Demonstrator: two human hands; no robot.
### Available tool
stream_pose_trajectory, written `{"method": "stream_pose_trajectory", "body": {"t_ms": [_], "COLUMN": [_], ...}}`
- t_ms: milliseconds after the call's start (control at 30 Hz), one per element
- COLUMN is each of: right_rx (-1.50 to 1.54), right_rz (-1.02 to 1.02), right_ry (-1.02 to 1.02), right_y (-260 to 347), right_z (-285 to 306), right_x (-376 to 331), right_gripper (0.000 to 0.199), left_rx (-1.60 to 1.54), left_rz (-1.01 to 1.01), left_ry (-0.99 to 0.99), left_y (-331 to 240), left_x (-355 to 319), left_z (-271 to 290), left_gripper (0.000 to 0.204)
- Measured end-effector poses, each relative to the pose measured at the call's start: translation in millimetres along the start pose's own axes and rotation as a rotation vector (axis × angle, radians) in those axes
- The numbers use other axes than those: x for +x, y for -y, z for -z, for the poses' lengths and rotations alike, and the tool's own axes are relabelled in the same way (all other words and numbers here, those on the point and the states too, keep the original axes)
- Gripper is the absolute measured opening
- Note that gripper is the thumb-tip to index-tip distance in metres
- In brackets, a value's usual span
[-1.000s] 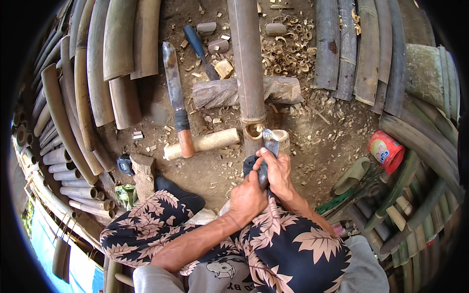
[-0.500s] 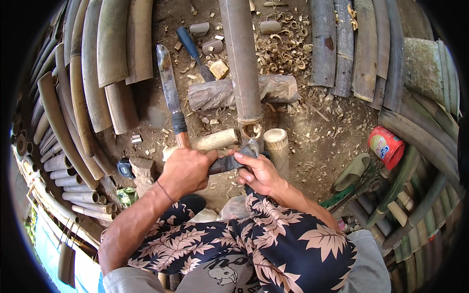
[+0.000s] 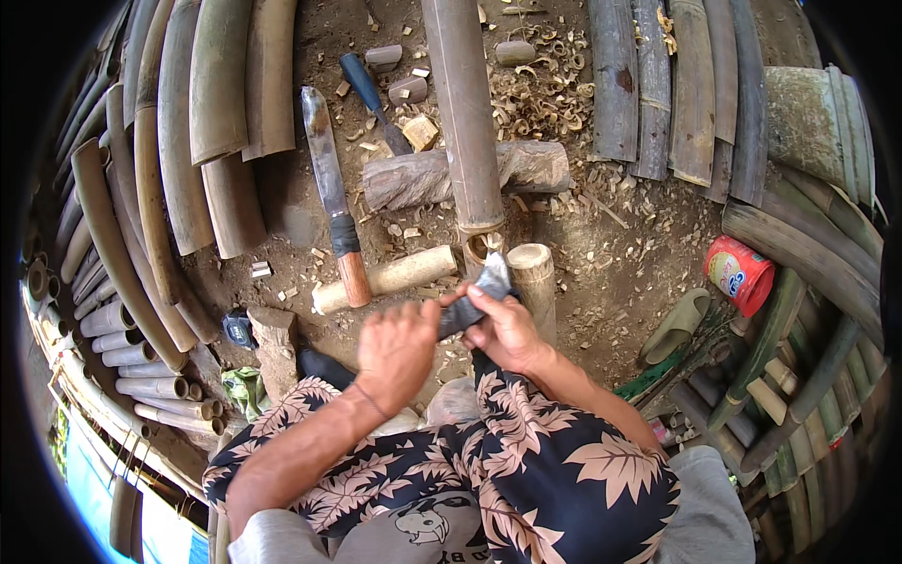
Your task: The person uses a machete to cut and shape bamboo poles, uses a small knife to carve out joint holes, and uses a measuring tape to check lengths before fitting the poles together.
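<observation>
From my head I look down on the pole [image 3: 468,122], which lies across the log [image 3: 409,180] and has a round opening at its near end. The knife [image 3: 458,317] is just this side of that opening, its blade aimed toward it; whether they touch I cannot tell. My left hand [image 3: 399,346], left of the pole's near end, is curled tight around the back of the knife's dark handle. My right hand [image 3: 509,331], just this side of the pole's end, is closed about the knife farther forward, thumb laid on top, fingers bent. The post [image 3: 533,293] is just right of the pole's end. Left of the pole lies the stick [image 3: 404,273], with the machete's [image 3: 326,160] grip across it; the chisel [image 3: 376,101] is farther up that side. Shavings [image 3: 554,105] litter the ground right of the pole, and well apart on that side are the clog [image 3: 678,327] and the red tub [image 3: 739,275].
</observation>
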State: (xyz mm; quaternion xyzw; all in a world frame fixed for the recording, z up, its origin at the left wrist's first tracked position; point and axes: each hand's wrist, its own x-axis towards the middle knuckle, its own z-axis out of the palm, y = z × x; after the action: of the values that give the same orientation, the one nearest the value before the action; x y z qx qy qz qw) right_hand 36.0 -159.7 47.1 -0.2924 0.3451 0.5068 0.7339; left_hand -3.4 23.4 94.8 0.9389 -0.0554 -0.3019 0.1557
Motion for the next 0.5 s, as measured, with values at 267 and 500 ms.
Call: {"method": "stream_pose_trajectory", "body": {"t_ms": [267, 500], "right_rx": [0.058, -0.634], "right_rz": [-0.182, 0.178], "right_ry": [-0.041, -0.418], "right_y": [13, 21], "right_z": [-24, -17], "right_x": [1, -13], "right_gripper": [0.021, 0.026], "left_rx": [-0.023, -0.598], "left_rz": [-0.190, 0.309], "left_ry": [0.431, 0.323], "left_y": [51, -49], "left_x": [43, 3], "left_z": [65, -17], "left_gripper": [0.022, 0.046]}}
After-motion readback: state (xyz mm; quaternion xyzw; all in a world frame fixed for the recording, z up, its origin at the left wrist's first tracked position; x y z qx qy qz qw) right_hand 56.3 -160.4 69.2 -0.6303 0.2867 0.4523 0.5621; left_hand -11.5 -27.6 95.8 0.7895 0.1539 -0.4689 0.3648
